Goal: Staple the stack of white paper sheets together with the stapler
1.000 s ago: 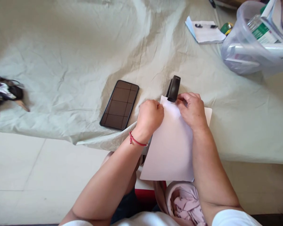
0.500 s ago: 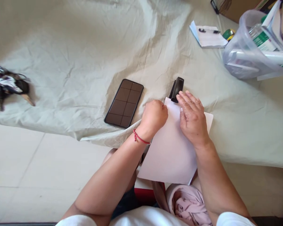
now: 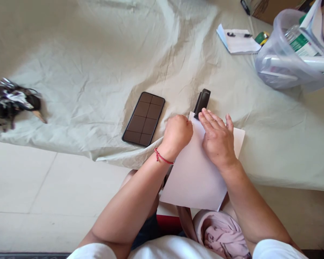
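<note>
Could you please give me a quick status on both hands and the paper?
Left hand fisted on paper edge. Right hand flat on paper, fingertips at stapler. Phone lies left, apart.

No legible text. The green-and-white label (image 3: 299, 43) on the bottle in the clear tub (image 3: 280, 68) carries print too small to read. The notepad (image 3: 239, 41) shows no readable writing. The phone (image 3: 144, 118) screen is dark and shows only a reflected grid.

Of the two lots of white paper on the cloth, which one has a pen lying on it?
The small white paper pad at the far right, beside the clear plastic tub; a black pen lies across it. The large white sheet under both hands carries none.
</note>
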### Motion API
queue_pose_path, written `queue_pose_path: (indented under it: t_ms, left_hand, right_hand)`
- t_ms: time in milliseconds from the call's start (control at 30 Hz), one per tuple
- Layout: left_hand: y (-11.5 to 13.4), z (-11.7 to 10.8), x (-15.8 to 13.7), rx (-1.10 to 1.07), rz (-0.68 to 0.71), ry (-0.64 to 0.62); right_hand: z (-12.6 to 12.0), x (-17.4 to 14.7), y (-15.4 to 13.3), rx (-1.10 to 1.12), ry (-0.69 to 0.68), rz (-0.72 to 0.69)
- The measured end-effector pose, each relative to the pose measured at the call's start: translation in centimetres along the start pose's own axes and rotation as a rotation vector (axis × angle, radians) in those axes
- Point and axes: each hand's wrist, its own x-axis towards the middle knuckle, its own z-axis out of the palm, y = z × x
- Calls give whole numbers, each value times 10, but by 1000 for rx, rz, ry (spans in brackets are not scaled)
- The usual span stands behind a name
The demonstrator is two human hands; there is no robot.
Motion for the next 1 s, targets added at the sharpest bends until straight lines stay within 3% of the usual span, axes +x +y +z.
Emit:
queue_pose_path:
  t_ms: [267,467,600,733,867,1000]
  left_hand:
    - [-1,1,-1,-17,0,21]
    - [-11,2,-19,-187,-18,-23]
    - [-14,-2,-35,-284,55,-63]
    - [-15,-6,-41,-406,140,-52]
    - [-20,-6,-36,-524,96,70]
    - [-23,-3,-29,-655,44,141]
  right_hand:
    - [-1,0,5,84,-29,45]
    - [-15,3,29,357,94,47]
    - [-34,2,57,510,150,280]
    - [-55,-4,90,684,0,527]
    - [-64,-11,114,884,-18,721]
    - [-60,-12,118,1052,-61,854]
